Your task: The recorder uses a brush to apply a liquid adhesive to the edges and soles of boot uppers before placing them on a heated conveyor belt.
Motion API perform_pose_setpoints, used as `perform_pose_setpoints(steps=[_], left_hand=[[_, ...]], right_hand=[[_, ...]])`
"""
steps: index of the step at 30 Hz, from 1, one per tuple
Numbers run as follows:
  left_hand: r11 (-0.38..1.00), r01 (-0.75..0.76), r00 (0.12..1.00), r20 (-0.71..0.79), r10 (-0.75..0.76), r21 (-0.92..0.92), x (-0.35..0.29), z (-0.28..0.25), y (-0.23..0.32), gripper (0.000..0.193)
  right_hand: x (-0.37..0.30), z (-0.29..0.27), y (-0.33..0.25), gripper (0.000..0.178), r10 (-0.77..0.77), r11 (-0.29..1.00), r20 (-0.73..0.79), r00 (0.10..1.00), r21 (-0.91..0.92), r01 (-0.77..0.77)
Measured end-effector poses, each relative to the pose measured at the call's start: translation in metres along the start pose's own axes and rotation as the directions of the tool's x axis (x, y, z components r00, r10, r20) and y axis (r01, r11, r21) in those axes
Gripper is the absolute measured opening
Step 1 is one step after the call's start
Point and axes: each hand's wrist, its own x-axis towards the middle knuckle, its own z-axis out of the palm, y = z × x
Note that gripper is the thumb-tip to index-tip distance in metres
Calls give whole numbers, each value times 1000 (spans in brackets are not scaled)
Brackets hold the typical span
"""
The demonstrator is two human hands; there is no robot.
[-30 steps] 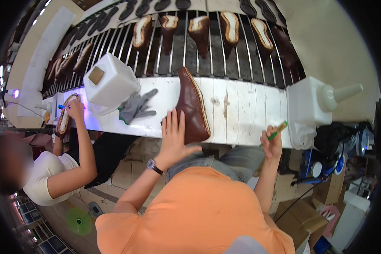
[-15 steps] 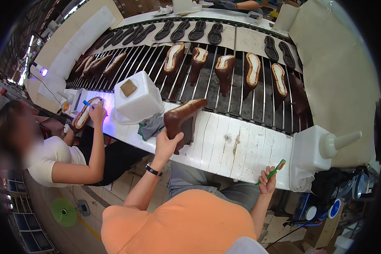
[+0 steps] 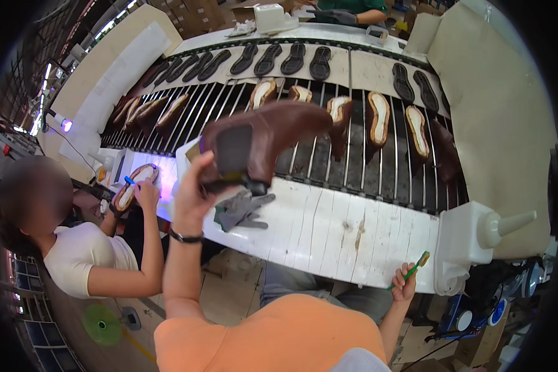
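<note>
My left hand (image 3: 191,195) is closed around a brown ankle boot upper (image 3: 279,127) with a dark elastic side panel. It is held up in the air over the near side of the conveyor, slightly blurred, its toe pointing right. At the right end of the white bench, my right hand (image 3: 403,285) grips a green toothbrush-like brush (image 3: 423,259) with yellowish bristles turned up. Under the raised boot, a grey glove (image 3: 245,208) lies on the bench ledge (image 3: 304,217).
Beyond the ledge, more boot uppers (image 3: 378,118) lie sole-up on a conveyor (image 3: 304,161), with black soles (image 3: 319,63) behind them. A white spouted container (image 3: 468,239) stands at right. On the left, a co-worker (image 3: 84,254) brushes another upper (image 3: 127,193).
My left hand has lifted the boot upper up and left, turning its side panel into view. The view has shifted slightly. My right hand still holds the brush low at the right.
</note>
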Motion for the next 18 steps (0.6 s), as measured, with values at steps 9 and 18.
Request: perform_pose_setpoints(steps=[9,18], left_hand=[[872,-141,978,-73,197,469,205,-41,137,20],[112,-8,971,-19,240,994,312,-212,46,33]], right_hand=[[0,2,-3,18,40,998,-132,990,-47,-47],[-2,3,-4,21,9,1000,-189,982,-7,-10]])
